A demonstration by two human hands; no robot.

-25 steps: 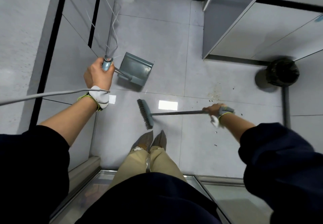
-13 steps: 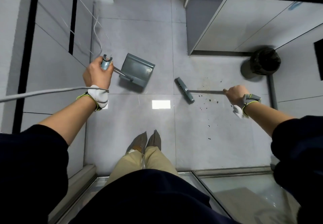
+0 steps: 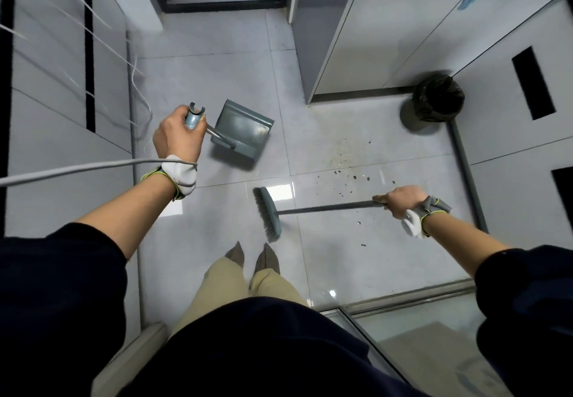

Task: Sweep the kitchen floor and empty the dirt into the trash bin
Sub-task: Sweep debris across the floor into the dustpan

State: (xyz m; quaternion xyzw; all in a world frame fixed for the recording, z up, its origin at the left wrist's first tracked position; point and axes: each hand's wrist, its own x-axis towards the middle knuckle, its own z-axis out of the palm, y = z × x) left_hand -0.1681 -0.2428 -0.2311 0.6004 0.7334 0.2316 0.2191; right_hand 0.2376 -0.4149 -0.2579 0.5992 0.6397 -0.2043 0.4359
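Note:
My left hand (image 3: pixel 177 134) grips the blue-grey handle of a grey dustpan (image 3: pixel 243 131), whose pan sits on the tiled floor to the right of that hand. My right hand (image 3: pixel 400 199) holds the long handle of a broom (image 3: pixel 268 212); its teal brush head lies on the floor just ahead of my shoes. Dark crumbs and a yellowish smear of dirt (image 3: pixel 344 164) are scattered on the tiles between the dustpan, the broom handle and the bin. A round trash bin with a black bag (image 3: pixel 437 95) stands at the right, beside the cabinet.
Grey cabinets (image 3: pixel 372 40) rise at the upper right, and a panelled wall (image 3: pixel 62 86) with loose cables runs along the left. A grey cable (image 3: pixel 77 170) crosses my left wrist. A glass panel and metal threshold (image 3: pixel 403 302) lie behind my feet.
The broom head has swung from the dirt patch back and to the left, toward my feet. The dustpan and my left hand have stayed almost in place.

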